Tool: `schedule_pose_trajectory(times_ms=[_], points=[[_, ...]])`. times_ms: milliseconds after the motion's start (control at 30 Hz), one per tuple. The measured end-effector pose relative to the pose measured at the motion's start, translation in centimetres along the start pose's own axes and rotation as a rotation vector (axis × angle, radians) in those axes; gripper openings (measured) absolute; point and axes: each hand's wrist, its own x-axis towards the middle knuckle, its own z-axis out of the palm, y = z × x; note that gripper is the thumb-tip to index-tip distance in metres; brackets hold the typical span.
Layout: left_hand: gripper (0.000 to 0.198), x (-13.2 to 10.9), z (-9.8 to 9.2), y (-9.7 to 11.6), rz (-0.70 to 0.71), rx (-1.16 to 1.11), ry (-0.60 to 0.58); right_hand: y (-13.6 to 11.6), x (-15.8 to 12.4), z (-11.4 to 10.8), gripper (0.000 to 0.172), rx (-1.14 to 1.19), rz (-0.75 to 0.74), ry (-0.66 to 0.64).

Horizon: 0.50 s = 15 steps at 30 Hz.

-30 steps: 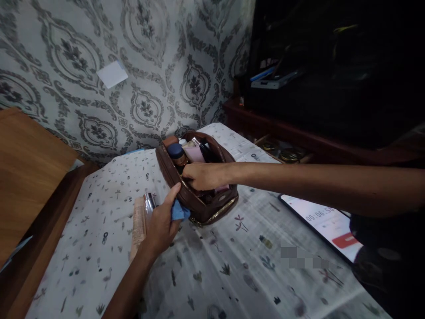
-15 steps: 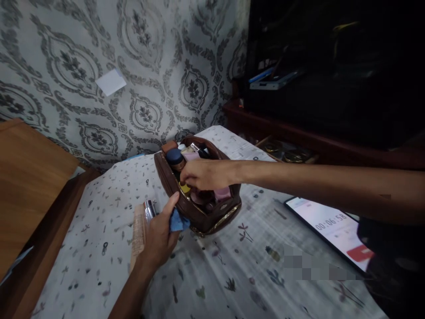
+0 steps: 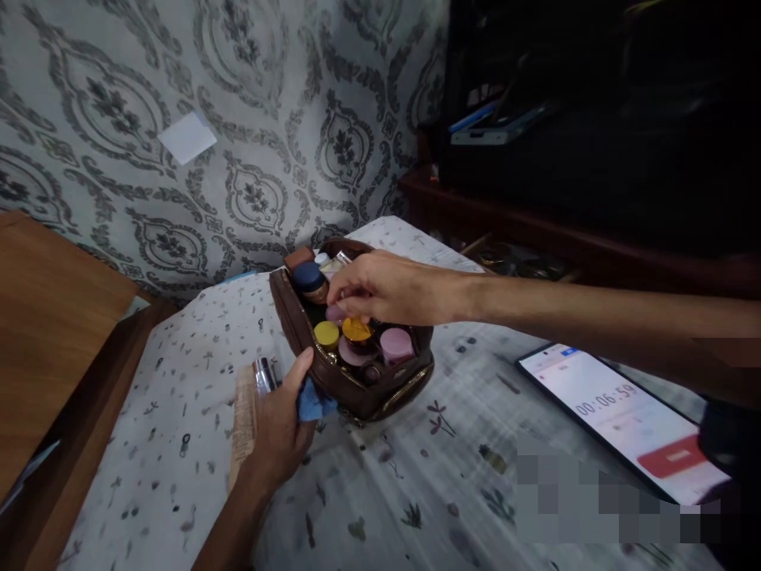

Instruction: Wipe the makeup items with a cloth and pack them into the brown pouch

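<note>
A brown zip-up cosmetic bag (image 3: 350, 388) lies open on the patterned bed sheet, packed with jars and tubes. My left hand (image 3: 284, 416) grips its near left side, the thumb on the outer wall by the zip. Under that hand a bit of blue cloth (image 3: 315, 402) shows against the bag. Inside the bag, my right hand (image 3: 386, 287) is closed with fingertips pinched together; what they hold, if anything, is hidden. Below the fingers are a yellow lid (image 3: 326, 335), an orange lid (image 3: 357, 328) and a pink lid (image 3: 396, 344). A navy-lidded jar (image 3: 309, 277) stands behind them.
Left of the bag lie a beige tube (image 3: 242, 420) and a silver-capped bottle (image 3: 264, 374), partly behind my left hand. A phone (image 3: 630, 412) showing a running timer rests at the right. Patterned wallpaper rises behind; a wooden board (image 3: 53, 317) stands at the left.
My right hand has risen and shifted slightly back from deeper in the bag, uncovering the orange and pink lids. My left hand keeps its hold on the side.
</note>
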Motion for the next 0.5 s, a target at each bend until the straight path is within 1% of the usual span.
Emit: schedule_pose_trajectory(times_ms=[133,233,300,400,433,500], points=[[0.077,0.3,0.0,0.3,0.039,0.018,0.011,0.1,1.2,0.8,0.024,-0.255,-0.1,-0.145],[0.078,0.4,0.0,0.5,0.043,0.005,0.023,-0.3,2.4,1.4,0.017,-0.424,-0.137,-0.268],[0.077,0.4,0.0,0.6,0.043,-0.006,0.028,-0.7,3.3,1.9,0.013,-0.492,-0.137,-0.337],[0.075,0.6,0.0,0.7,0.048,-0.018,0.024,-1.0,4.2,2.5,0.011,-0.519,-0.04,-0.414],[0.074,0.6,0.0,0.8,0.052,-0.021,0.024,-1.1,4.4,2.7,0.012,-0.511,0.01,-0.423],[0.073,0.7,0.0,0.8,0.054,-0.02,0.018,-0.9,4.6,2.9,0.015,-0.452,0.093,-0.399]])
